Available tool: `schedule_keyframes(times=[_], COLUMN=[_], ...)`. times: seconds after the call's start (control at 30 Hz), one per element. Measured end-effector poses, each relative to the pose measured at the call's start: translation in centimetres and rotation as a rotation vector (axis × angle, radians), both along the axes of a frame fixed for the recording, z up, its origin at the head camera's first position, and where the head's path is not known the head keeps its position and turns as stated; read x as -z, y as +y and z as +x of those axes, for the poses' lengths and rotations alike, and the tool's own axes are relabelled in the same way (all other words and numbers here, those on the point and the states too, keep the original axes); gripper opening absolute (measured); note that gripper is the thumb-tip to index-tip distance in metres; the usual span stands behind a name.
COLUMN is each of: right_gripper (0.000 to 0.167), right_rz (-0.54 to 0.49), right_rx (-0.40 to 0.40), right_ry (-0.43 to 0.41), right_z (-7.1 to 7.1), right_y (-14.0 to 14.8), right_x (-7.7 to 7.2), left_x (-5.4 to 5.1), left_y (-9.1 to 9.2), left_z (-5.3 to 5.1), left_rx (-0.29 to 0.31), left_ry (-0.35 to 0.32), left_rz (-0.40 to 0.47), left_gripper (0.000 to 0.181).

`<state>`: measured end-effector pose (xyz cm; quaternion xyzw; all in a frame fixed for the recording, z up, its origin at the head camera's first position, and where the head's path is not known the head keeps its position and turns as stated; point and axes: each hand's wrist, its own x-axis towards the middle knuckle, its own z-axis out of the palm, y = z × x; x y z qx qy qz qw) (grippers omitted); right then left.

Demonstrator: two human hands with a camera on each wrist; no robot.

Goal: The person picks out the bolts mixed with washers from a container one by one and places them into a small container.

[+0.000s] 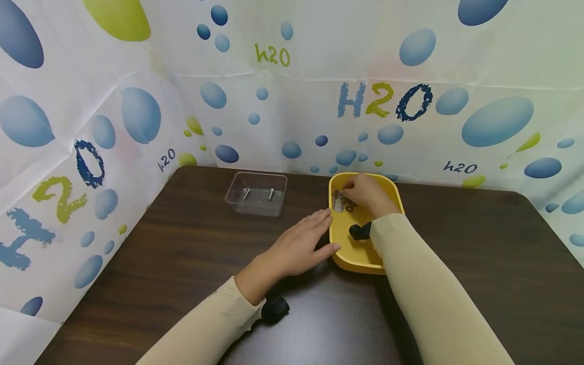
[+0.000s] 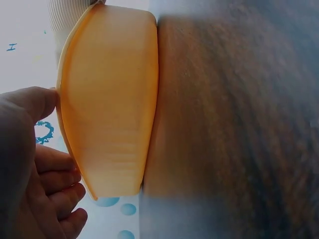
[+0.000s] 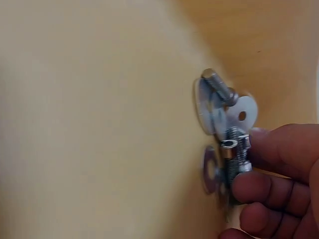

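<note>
Silver metal bolts (image 3: 221, 88) and flat round washers (image 3: 246, 105) could be scattered — parts are jumbled, so an extra piece may be dragged along. They are bunched in the far-left part of the yellow rounded plastic tray (image 1: 356, 253), at the right hand's (image 1: 366, 193) curled fingertips; pinched or not, cannot be told. Tray rim touched by left hand (image 1: 298, 246) — fingers extended.

The tray (image 1: 353, 253) is showing plain warm yellow, while the washers (image 3: 250, 106) and bolts (image 3: 219, 85) are gleaming silver-grey. The box (image 1: 257, 208) is looking clear and colourless. The table (image 1: 182, 253) is displaying dark brown streaked wood grain. Both sleeves (image 1: 424, 268) are appearing plain pale beige. The backdrop (image 1: 315, 56) is carrying blue and lime-green drops on white, its large "H2O" lettering combining light blue, lime green and navy.
</note>
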<state>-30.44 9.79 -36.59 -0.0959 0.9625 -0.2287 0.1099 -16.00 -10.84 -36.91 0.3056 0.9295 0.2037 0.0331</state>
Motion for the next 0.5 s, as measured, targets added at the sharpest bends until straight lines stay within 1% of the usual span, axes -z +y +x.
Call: schedule_keyframes(times=[0.17, 0.37, 0.5], right_gripper=[0.029, 0.027, 0.026], right_rz=[-0.004, -0.044, -0.052], right_rx=[-0.037, -0.046, -0.061], right_ry=[0.002, -0.027, -0.025], right_z=[-0.03, 0.04, 0.11], right_y=[0.01, -0.21, -0.45], right_x=[0.56, 0.83, 0.92], left_x=[0.02, -0.02, 0.05], left_y=[-0.09, -0.06, -0.09], left_z=[0.02, -0.03, -0.08], left_rx=[0.0, 0.001, -0.002], left_ry=[0.007, 0.001, 0.0], left_rz=[-0.003, -0.006, -0.003], left_gripper=[0.074, 0.074, 0.074])
